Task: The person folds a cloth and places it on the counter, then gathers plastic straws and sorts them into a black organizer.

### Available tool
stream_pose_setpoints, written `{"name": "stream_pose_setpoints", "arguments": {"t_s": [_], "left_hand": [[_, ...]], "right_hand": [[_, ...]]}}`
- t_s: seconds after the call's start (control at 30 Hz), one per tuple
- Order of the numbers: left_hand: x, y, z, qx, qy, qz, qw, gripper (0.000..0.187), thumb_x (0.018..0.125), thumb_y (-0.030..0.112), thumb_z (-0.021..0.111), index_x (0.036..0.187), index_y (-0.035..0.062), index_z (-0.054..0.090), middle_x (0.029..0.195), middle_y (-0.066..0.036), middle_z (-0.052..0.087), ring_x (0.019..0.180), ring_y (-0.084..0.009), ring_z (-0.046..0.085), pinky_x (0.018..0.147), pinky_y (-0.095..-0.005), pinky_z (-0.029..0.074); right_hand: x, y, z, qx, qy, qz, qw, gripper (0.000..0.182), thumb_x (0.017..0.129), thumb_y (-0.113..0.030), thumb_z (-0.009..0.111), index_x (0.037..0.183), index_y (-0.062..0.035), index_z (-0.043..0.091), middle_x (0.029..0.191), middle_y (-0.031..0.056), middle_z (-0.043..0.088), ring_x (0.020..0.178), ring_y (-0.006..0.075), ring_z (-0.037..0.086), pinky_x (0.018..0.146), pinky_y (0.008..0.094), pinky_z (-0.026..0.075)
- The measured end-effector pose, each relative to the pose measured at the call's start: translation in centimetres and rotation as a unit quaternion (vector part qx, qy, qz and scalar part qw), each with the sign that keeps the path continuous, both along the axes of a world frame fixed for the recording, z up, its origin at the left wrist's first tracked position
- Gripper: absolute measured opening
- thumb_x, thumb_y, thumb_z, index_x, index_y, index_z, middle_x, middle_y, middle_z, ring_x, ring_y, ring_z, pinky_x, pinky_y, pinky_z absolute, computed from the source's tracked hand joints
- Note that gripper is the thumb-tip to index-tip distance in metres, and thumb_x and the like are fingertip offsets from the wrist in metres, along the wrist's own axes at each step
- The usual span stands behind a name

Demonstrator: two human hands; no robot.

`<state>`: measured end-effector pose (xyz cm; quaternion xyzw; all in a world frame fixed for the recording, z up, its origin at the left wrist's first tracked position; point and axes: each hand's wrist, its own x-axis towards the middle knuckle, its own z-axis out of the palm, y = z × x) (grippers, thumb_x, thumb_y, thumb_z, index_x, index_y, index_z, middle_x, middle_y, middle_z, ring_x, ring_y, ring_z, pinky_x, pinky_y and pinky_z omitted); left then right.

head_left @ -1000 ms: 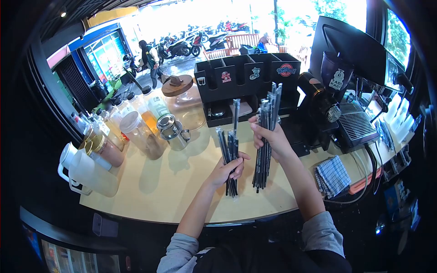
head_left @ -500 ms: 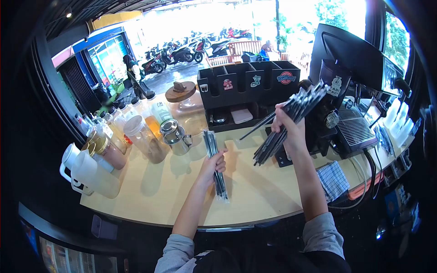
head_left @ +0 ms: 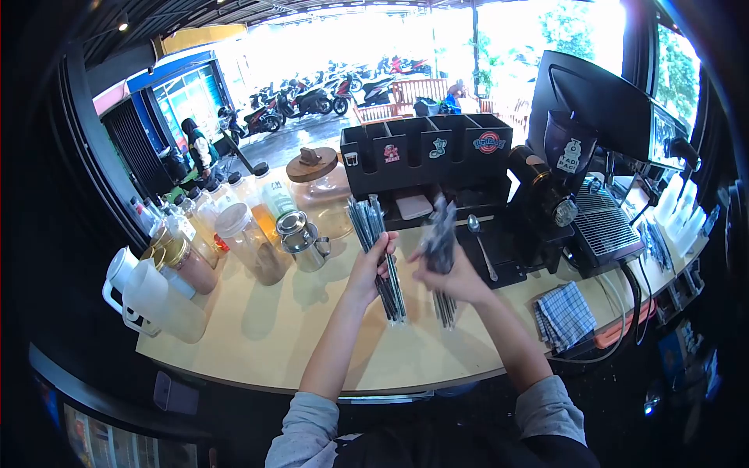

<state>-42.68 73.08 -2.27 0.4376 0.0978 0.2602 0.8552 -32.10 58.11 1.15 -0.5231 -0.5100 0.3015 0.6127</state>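
My left hand (head_left: 368, 269) is closed around an upright bundle of black straws (head_left: 391, 300) in clear wrappers, held above the counter. To its right, my right hand (head_left: 456, 277) grips a second bundle of wrapped straws (head_left: 441, 234); motion blurs this hand and the upper part of its bundle. The lower straw ends stick out beneath the right hand. Behind both hands stands a black organizer (head_left: 425, 160) with open compartments and stickers on its front. A metal spoon (head_left: 484, 249) lies on a dark mat (head_left: 507, 269) just right of my right hand.
On the left stand pitchers (head_left: 160, 308), a lidded plastic jar (head_left: 253, 249), several bottles and a steel pot (head_left: 304, 242). A wood-lidded glass jar (head_left: 324, 195) is beside the organizer. A grinder (head_left: 546, 179), a checked cloth (head_left: 565, 313) and a monitor (head_left: 597, 109) occupy the right.
My right hand has come down and left with its straws, nearer my left hand. The left hand's bundle has shifted slightly right and looks fuller. The spoon now shows.
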Motion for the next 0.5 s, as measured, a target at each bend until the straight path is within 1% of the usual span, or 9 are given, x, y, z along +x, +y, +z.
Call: {"name": "stream_pose_setpoints", "arguments": {"t_s": [0.03, 0.07, 0.13, 0.17, 0.23, 0.27, 0.37, 0.47, 0.5], "left_hand": [[-0.2, -0.3, 0.1, 0.041, -0.006, 0.0, 0.999, 0.03, 0.09, 0.028, 0.048, 0.106, 0.0036, 0.052, 0.064, 0.005, 0.046, 0.044, -0.0004, 0.035, 0.039, -0.0167, 0.029], [-0.5, -0.8, 0.3, 0.041, -0.005, 0.001, 0.999, 0.03, 0.09, 0.028, 0.048, 0.106, 0.0036, 0.052, 0.064, 0.005, 0.046, 0.044, -0.0004, 0.035, 0.039, -0.0167, 0.029], [-1.0, -2.0, 0.7, 0.147, 0.07, -0.037, 0.986, 0.028, 0.091, 0.03, 0.046, 0.102, 0.0046, 0.052, 0.065, 0.003, 0.046, 0.044, -0.0011, 0.034, 0.04, -0.0156, 0.028], [-0.9, -2.4, 0.3, 0.186, 0.061, -0.049, 0.979, 0.028, 0.09, 0.031, 0.048, 0.097, 0.0046, 0.055, 0.066, 0.002, 0.048, 0.044, -0.0014, 0.035, 0.04, -0.0151, 0.028], [-1.0, -3.0, 0.3, 0.218, 0.061, -0.068, 0.972, 0.029, 0.089, 0.032, 0.049, 0.096, 0.0047, 0.055, 0.065, 0.002, 0.048, 0.044, -0.0017, 0.036, 0.04, -0.015, 0.028], [-1.0, -3.2, 0.3, 0.249, 0.062, -0.085, 0.963, 0.03, 0.088, 0.033, 0.051, 0.095, 0.0048, 0.056, 0.064, 0.002, 0.048, 0.044, -0.0021, 0.036, 0.04, -0.015, 0.028], [-0.8, -3.3, -0.3, 0.259, 0.071, -0.08, 0.96, 0.029, 0.087, 0.034, 0.052, 0.094, 0.0053, 0.057, 0.068, -0.001, 0.054, 0.043, -0.0022, 0.036, 0.04, -0.016, 0.028], [-0.7, -3.7, -0.4, 0.249, 0.062, -0.049, 0.965, 0.029, 0.088, 0.032, 0.05, 0.098, 0.0052, 0.055, 0.073, -0.005, 0.059, 0.041, -0.0027, 0.035, 0.039, -0.0172, 0.028], [-0.7, -3.9, -0.4, 0.232, 0.046, -0.026, 0.971, 0.029, 0.089, 0.031, 0.049, 0.101, 0.005, 0.052, 0.075, -0.008, 0.06, 0.04, -0.0029, 0.035, 0.038, -0.0171, 0.028]], "right_hand": [[0.5, 0.2, 0.3, 0.017, 0.035, -0.013, 0.999, 0.019, 0.075, -0.004, 0.062, 0.094, -0.0024, 0.058, 0.059, -0.003, 0.049, 0.048, 0.0049, 0.046, 0.045, 0.0203, 0.036], [1.2, 0.5, 0.5, 0.026, 0.084, -0.008, 0.996, 0.03, 0.073, -0.003, 0.063, 0.101, 0.0018, 0.052, 0.061, 0.0007, 0.05, 0.046, 0.0066, 0.047, 0.045, 0.0212, 0.039], [1.5, 0.9, 0.8, 0.057, 0.167, -0.013, 0.984, 0.029, 0.075, -0.005, 0.063, 0.1, 0.0042, 0.052, 0.057, 0.0014, 0.048, 0.046, 0.0078, 0.047, 0.045, 0.0221, 0.039], [1.3, 0.9, 1.0, 0.057, 0.167, -0.013, 0.984, 0.029, 0.075, -0.005, 0.063, 0.1, 0.0042, 0.052, 0.057, 0.0014, 0.048, 0.046, 0.0078, 0.047, 0.045, 0.0221, 0.039], [0.8, 1.0, 1.6, 0.066, 0.199, -0.019, 0.978, 0.022, 0.075, -0.008, 0.065, 0.092, 0.004, 0.056, 0.055, 0.0001, 0.049, 0.045, 0.0068, 0.045, 0.044, 0.0206, 0.036], [0.8, 1.0, 1.6, 0.066, 0.2, -0.02, 0.977, 0.022, 0.075, -0.008, 0.065, 0.092, 0.004, 0.056, 0.055, 0.0001, 0.049, 0.045, 0.0068, 0.045, 0.044, 0.0206, 0.036], [0.8, 1.0, 1.5, 0.031, 0.156, 0.002, 0.987, 0.017, 0.075, -0.01, 0.066, 0.085, 0.0023, 0.058, 0.055, 0.0008, 0.05, 0.046, 0.0064, 0.046, 0.044, 0.0213, 0.036], [0.9, 1.0, 1.6, 0.051, 0.122, -0.063, 0.989, 0.014, 0.077, -0.009, 0.065, 0.08, -0.0018, 0.053, 0.063, 0.0025, 0.053, 0.053, 0.0109, 0.053, 0.052, 0.0245, 0.043], [1.2, 0.8, 1.4, 0.064, 0.087, -0.087, 0.99, 0.014, 0.079, -0.011, 0.063, 0.082, -0.003, 0.052, 0.069, 0.0044, 0.056, 0.062, 0.0128, 0.057, 0.058, 0.0263, 0.046]]}}
